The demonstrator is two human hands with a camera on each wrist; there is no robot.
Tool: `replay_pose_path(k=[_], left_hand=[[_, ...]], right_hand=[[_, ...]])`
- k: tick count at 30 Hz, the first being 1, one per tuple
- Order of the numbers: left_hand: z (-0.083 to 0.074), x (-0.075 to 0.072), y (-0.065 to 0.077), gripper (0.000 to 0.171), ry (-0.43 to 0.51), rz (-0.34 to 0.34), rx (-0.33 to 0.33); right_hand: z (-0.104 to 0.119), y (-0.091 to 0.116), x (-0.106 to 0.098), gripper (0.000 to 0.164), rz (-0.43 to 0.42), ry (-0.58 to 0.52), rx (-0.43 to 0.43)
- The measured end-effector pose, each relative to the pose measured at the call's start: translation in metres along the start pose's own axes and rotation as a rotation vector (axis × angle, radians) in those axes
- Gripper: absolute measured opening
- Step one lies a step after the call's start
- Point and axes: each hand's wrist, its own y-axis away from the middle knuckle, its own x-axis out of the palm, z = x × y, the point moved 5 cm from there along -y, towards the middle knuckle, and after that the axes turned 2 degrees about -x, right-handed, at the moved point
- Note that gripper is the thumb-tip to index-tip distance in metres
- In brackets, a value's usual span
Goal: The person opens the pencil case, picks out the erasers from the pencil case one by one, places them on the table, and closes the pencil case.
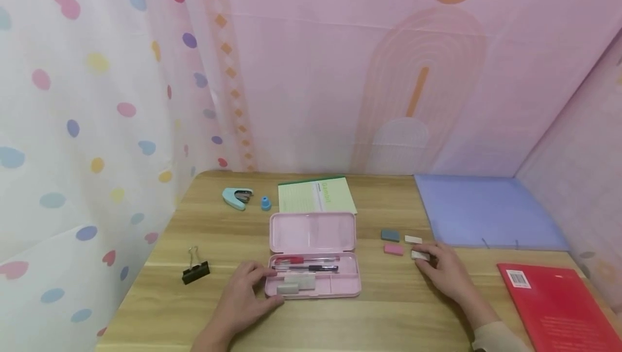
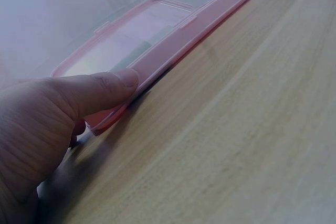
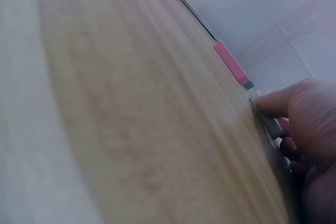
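Observation:
A pink pencil case point(image 1: 345, 286) lies open on the table, its lid tipped back. In it are a red pen point(image 1: 291, 260), a black pen point(image 1: 316, 268) and pale erasers point(image 1: 288, 289) in the front compartment. My left hand point(image 1: 243, 295) grips the case's left end, thumb on the front wall point(image 2: 157, 66), the other fingers at its side. Between thumb and fingers, my right hand point(image 1: 447, 271) pinches a whitish eraser point(image 1: 419, 255), its far end hidden by the fingertips. Around it lie a pink eraser point(image 1: 393, 250), a blue-grey eraser point(image 1: 390, 235) and another white eraser point(image 1: 413, 239).
Behind the case lies a green notebook point(image 1: 301, 195), with a light blue stapler point(image 1: 235, 198) and a small blue object point(image 1: 265, 203) to its left. A black binder clip point(image 1: 196, 272) sits at left. On the right are a lilac folder point(image 1: 491, 211) and a red book point(image 1: 559, 303).

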Motion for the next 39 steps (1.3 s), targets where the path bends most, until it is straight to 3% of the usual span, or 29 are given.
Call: replay_pose_path(k=[4,7,13,18,25,34,39], left_hand=[[-0.001,0.001,-0.001,0.050,0.007,0.013,0.002],[-0.001,0.000,-0.002,0.050,0.012,0.018,-0.001],[0.001,-0.001,-0.002,0.052,0.003,0.009,0.008],[0.000,-0.001,-0.003,0.053,-0.008,0.017,0.018],[-0.003,-0.002,-0.003,0.050,-0.020,0.033,-0.001],[-0.006,-0.005,-0.004,0.049,-0.010,0.012,0.024],[-0.005,-0.004,-0.002,0.048,-0.004,0.011,0.022]], right_hand=[[0.017,-0.001,-0.004,0.020,-0.058,-0.002,-0.007],[0.053,-0.005,0.003,0.023,-0.054,0.024,-0.085],[0.137,-0.010,0.056,0.023,0.112,0.031,-0.319],[0.177,-0.017,0.099,0.022,0.214,0.047,-0.448],[0.187,-0.029,0.123,0.024,0.315,0.092,-0.393],[0.196,-0.028,0.121,0.010,0.276,0.113,-0.532],[0.193,-0.028,0.122,0.005,0.297,0.040,-0.493]])
